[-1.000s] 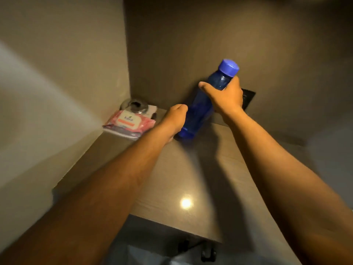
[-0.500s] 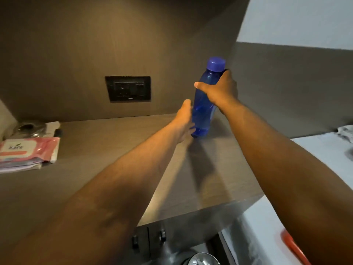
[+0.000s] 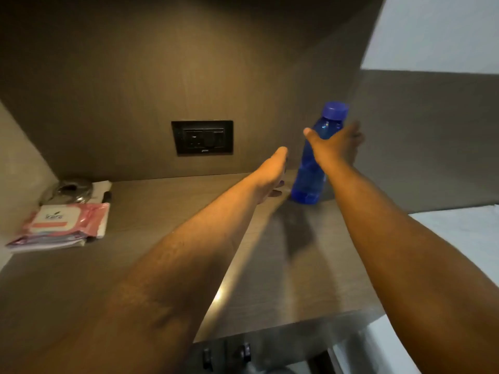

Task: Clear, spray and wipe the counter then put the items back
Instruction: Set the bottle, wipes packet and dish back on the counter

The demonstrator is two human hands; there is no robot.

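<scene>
Translucent blue bottle [image 3: 310,168], seemingly upright

The blue bottle [image 3: 310,171] is see-through plastic with a round blue cap [image 3: 335,110] on top; it stands on its bottom near the back right of the brown counter [image 3: 167,233], leaning a little to the right. A pink pack of wipes [image 3: 68,221] with a white label lies flat at the far left of the counter, on top of a thin stack of papers; just behind it sits a shiny round metal thing [image 3: 70,188] in the back left corner.
</scene>
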